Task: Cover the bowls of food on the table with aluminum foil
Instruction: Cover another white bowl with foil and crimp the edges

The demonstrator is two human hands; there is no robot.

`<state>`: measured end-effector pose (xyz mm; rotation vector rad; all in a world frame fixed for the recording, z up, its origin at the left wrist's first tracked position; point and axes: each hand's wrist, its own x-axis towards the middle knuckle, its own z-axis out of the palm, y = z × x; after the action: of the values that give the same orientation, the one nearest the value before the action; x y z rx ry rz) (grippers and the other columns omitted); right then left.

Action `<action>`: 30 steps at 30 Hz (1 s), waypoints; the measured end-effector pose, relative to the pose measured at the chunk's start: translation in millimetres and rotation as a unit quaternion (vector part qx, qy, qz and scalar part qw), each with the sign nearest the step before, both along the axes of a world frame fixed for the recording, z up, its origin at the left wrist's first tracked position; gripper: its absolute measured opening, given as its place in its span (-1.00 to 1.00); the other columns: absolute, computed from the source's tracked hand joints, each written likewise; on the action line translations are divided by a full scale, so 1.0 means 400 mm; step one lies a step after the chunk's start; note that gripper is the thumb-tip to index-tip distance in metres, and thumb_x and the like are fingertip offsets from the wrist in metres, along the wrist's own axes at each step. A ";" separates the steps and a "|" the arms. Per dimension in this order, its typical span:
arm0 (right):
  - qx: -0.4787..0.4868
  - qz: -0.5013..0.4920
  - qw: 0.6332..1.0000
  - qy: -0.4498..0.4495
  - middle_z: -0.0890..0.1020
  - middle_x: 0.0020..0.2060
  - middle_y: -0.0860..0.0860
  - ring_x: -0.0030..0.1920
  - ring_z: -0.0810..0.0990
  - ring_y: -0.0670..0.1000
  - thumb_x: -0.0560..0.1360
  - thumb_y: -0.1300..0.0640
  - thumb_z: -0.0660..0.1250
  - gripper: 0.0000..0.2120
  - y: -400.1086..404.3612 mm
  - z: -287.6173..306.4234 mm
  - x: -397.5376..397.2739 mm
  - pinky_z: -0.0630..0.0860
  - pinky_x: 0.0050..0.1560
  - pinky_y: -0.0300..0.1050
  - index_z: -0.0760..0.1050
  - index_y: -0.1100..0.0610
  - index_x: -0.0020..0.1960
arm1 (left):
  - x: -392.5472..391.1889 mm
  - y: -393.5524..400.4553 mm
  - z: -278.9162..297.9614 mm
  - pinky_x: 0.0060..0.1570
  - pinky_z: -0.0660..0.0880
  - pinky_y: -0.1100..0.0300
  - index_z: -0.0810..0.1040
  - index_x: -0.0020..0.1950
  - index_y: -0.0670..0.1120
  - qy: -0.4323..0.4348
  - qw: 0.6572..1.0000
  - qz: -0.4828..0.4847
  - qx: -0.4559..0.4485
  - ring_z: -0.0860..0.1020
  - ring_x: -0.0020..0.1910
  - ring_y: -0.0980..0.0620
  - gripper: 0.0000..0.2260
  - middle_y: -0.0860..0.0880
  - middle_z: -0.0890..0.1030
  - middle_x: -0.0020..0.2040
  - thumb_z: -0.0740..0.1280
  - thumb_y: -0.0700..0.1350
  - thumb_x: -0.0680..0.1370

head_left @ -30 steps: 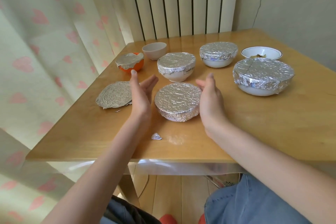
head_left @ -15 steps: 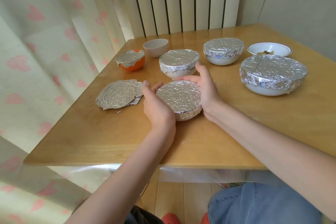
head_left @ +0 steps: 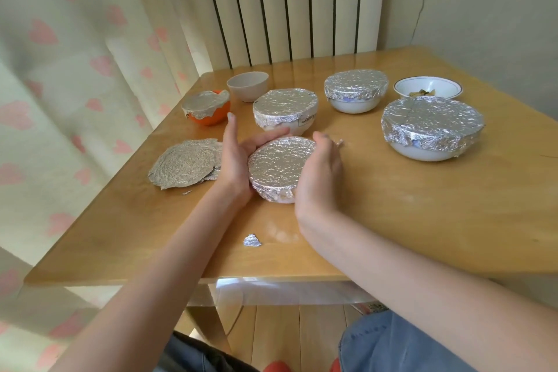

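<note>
at near-centre of table (head_left: 392,220), foil-covered bowl (head_left: 279,164) sits cupped between my left hand (head_left: 234,157) and right hand (head_left: 320,172) — both curled round its sides. press foil skirt down evenly under rim — light pressure, no tearing.

Crinkled, shiny aluminum foil (head_left: 282,160) wraps the bowl before you; the wooden counter (head_left: 392,205) shows a smooth, glossy varnish. White glazed ceramic gleams under the large foil-covered bowl (head_left: 422,152), and a matt beige cup (head_left: 248,87) sits behind.
</note>
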<state>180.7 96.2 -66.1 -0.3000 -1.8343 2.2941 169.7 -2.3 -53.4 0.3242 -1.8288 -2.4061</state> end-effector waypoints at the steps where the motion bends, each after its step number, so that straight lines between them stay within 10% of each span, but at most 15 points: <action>1: 0.022 -0.009 1.000 0.014 0.61 0.01 -0.09 0.08 0.54 0.04 0.49 -0.18 0.01 -0.56 0.003 0.006 -0.010 0.42 0.18 0.01 0.54 -0.01 0.13 | 0.002 0.002 -0.003 0.18 0.52 -0.01 0.58 0.18 -0.26 -0.002 1.000 0.005 0.005 0.63 0.09 -0.18 -0.24 -0.26 0.64 0.13 -0.08 0.36 0.57; 8: 0.006 0.119 0.993 -0.001 0.69 -0.05 0.04 -0.01 0.64 0.07 0.50 -0.25 0.01 -0.50 0.035 0.005 -0.106 0.56 0.04 0.01 0.63 0.01 -0.09 | 0.002 0.077 -0.039 0.27 0.45 -0.10 0.73 -0.17 0.09 -0.018 0.971 0.236 0.031 0.60 0.14 -0.13 -0.38 -0.11 0.64 0.16 0.06 0.47 0.30; 13: 0.006 0.130 0.992 0.009 0.69 -0.10 0.05 -0.05 0.64 0.08 0.56 -0.24 -0.03 -0.46 0.039 0.002 -0.113 0.56 0.01 0.01 0.63 0.04 -0.13 | 0.004 0.066 -0.044 0.32 0.40 -0.11 0.71 -0.19 0.17 -0.029 0.972 0.234 -0.013 0.58 0.16 -0.12 -0.38 -0.09 0.64 0.16 0.00 0.48 0.22; 19: 0.142 0.069 0.976 0.150 0.64 -0.08 -0.04 0.04 0.59 -0.01 0.54 -0.20 -0.01 -0.61 0.168 -0.014 -0.107 0.47 0.18 0.05 0.50 -0.01 -0.10 | 0.083 -0.051 -0.026 0.49 0.09 0.17 0.28 0.54 0.02 0.089 0.966 0.059 -0.237 0.25 0.48 0.22 -0.29 0.11 0.33 0.51 0.02 0.39 0.50; 23: 0.309 0.099 0.902 0.284 0.54 -0.34 -0.04 -0.26 0.52 -0.03 0.51 0.06 0.29 -0.85 0.265 -0.018 -0.055 0.48 -0.19 -0.08 0.42 0.10 -0.19 | 0.118 -0.116 0.067 0.50 -0.01 0.19 0.06 0.56 0.24 0.160 0.853 -0.144 -0.476 -0.01 0.52 0.34 -0.19 0.25 0.06 0.57 0.34 0.29 0.38; 27: 0.517 0.165 0.784 0.300 0.45 -0.35 -0.13 -0.27 0.43 -0.09 0.37 -0.21 0.28 -0.73 0.261 -0.023 0.019 0.41 -0.29 -0.10 0.36 -0.02 -0.21 | 0.069 -0.048 0.172 0.47 -0.16 0.14 -0.13 0.47 0.47 0.081 0.623 -0.347 -0.697 -0.31 0.51 0.28 0.09 0.31 -0.25 0.55 0.61 0.11 0.25; 30: 0.597 0.139 0.732 0.297 0.42 -0.32 -0.16 -0.20 0.41 -0.10 0.33 -0.31 0.26 -0.66 0.246 -0.020 0.036 0.37 -0.25 -0.13 0.33 -0.04 -0.20 | 0.011 0.004 0.172 0.47 -0.18 0.07 -0.15 0.50 0.41 0.049 0.528 -0.396 -0.750 -0.35 0.52 0.15 0.11 0.23 -0.31 0.56 0.62 0.00 0.29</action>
<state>195.2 194.5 -73.9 0.8299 -2.5093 0.6700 174.1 -0.6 15.5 -0.9192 -3.3740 0.0292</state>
